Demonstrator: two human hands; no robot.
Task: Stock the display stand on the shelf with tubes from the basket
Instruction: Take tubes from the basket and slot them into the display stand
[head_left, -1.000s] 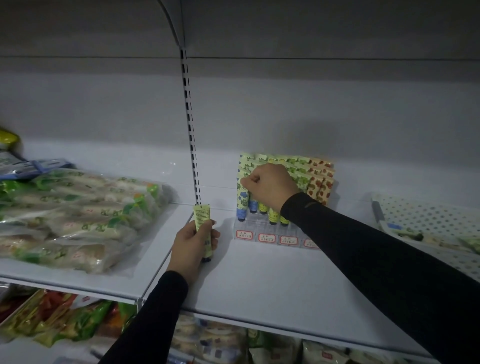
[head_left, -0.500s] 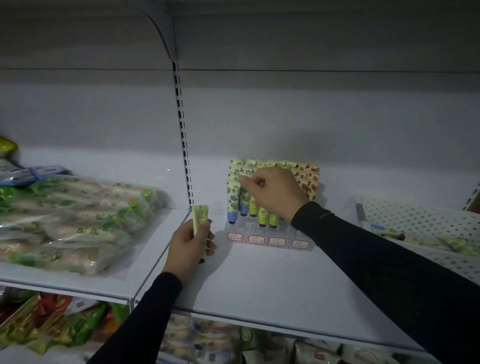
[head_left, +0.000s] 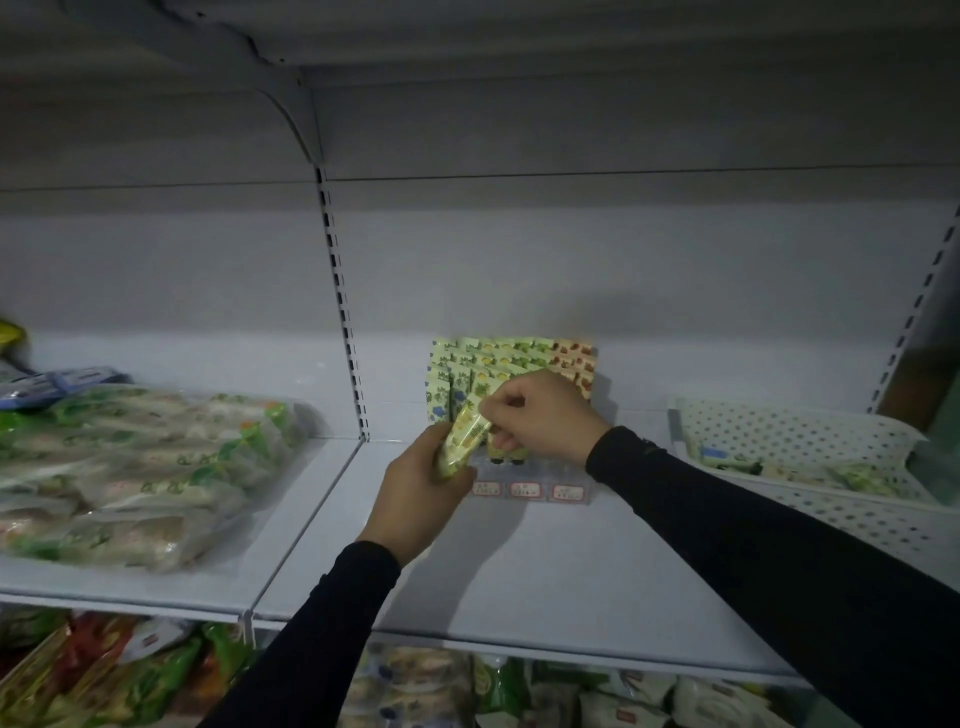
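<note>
A clear display stand (head_left: 566, 480) with red price labels sits at the back of the white shelf (head_left: 519, 571), filled with rows of upright patterned tubes (head_left: 519, 356). My left hand (head_left: 421, 493) grips a pale green tube (head_left: 462, 431) just in front of the stand's left end. My right hand (head_left: 540, 415) pinches the upper end of that same tube, its fingers curled. Both hands hide the stand's front left rows. The white perforated basket (head_left: 810, 431) stands on the shelf to the right, with more tubes (head_left: 852, 475) lying in it.
Bagged noodle packs (head_left: 130, 467) fill the shelf section to the left, past the slotted upright (head_left: 343, 312). Snack bags (head_left: 104, 670) crowd the shelf below. The upper shelf's underside (head_left: 519, 52) hangs overhead.
My left hand has carried its tube right and up to the stand's front. My right hand has left the tubes in the stand and now pinches the top of that tube.
</note>
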